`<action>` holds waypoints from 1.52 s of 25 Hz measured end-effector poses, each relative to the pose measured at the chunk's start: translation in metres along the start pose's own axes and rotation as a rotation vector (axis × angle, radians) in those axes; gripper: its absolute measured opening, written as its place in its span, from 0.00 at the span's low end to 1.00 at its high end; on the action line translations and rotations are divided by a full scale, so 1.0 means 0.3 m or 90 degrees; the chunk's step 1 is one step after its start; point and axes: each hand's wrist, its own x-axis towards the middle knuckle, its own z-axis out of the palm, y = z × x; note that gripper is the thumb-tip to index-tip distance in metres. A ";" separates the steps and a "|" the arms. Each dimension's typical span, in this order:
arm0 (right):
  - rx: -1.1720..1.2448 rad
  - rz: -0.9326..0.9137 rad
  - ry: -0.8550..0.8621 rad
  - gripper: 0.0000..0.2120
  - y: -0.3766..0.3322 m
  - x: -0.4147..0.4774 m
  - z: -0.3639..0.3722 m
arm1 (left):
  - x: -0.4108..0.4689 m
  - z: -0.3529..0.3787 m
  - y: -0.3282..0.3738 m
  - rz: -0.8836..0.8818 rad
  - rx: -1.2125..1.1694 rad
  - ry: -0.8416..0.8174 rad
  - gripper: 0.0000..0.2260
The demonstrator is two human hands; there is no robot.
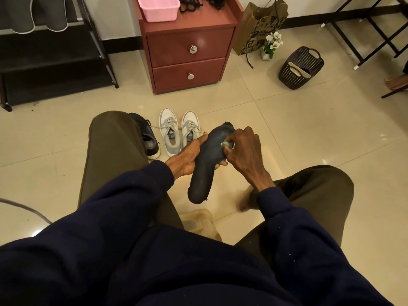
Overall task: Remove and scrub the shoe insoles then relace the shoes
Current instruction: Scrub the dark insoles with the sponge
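A dark blue insole (205,164) is held between my knees, toe end pointing away from me. My left hand (189,156) grips it from the left side, fingers wrapped underneath. My right hand (245,151) presses a small light-green scrubbing tool (226,144) against the insole's upper part; most of the tool is hidden by my fingers. On the floor beyond stand a pair of white and grey sneakers (180,132) with laces in them, and a dark navy shoe (146,138) partly hidden behind my left knee.
A red-brown two-drawer cabinet (189,56) stands ahead, with a pink basin (160,7) and black laces (198,4) on top. A black basket (301,68), a flower pot (271,46) and a paper bag (258,25) sit at right. A black rack (50,54) is at left.
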 end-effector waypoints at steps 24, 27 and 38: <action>0.146 -0.045 0.013 0.02 -0.029 -0.012 0.002 | -0.007 0.003 -0.001 -0.016 0.046 -0.088 0.23; 0.135 -0.058 -0.002 0.03 -0.037 -0.006 0.011 | 0.003 -0.005 0.000 -0.012 0.053 -0.086 0.23; 0.098 -0.057 0.015 0.02 -0.043 -0.004 0.010 | -0.005 0.001 -0.001 -0.027 0.048 -0.084 0.21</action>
